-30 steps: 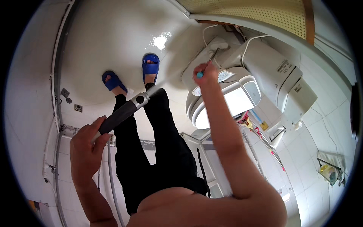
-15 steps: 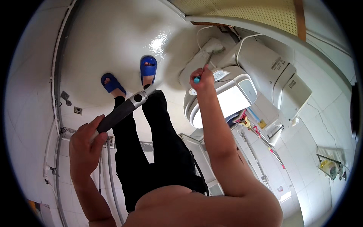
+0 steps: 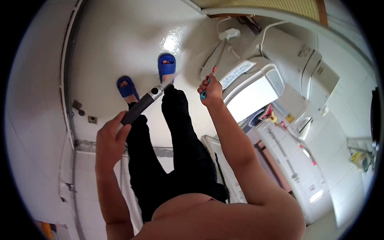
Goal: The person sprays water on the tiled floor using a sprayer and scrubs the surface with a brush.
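Observation:
In my left hand [image 3: 111, 140] is a grey-and-silver cylindrical wand [image 3: 138, 109] with a round black button. A pale streak leaves its far end, over my trouser leg; whether it is water I cannot tell. My right hand [image 3: 212, 91] is closed round the turquoise grip of a long-handled scrub brush [image 3: 220, 53]. The brush has a red collar, a thin shaft and a white head, which is near the base of a white toilet [image 3: 253, 95]. The toilet has a control panel [image 3: 237, 75] along its side, just right of my right hand.
Blue slippers [image 3: 166, 64] are on my feet on the shiny pale floor [image 3: 120, 36]. A white boxy unit [image 3: 290, 60] and cables lie beyond the toilet. A floor drain [image 3: 92, 119] is at the left. Several long-handled cleaning tools [image 3: 306, 153] lean at the right.
The brush head has moved away from the toilet's base and turned, its white back now showing. The view has shifted, and both hands appear a little farther from the left wall.

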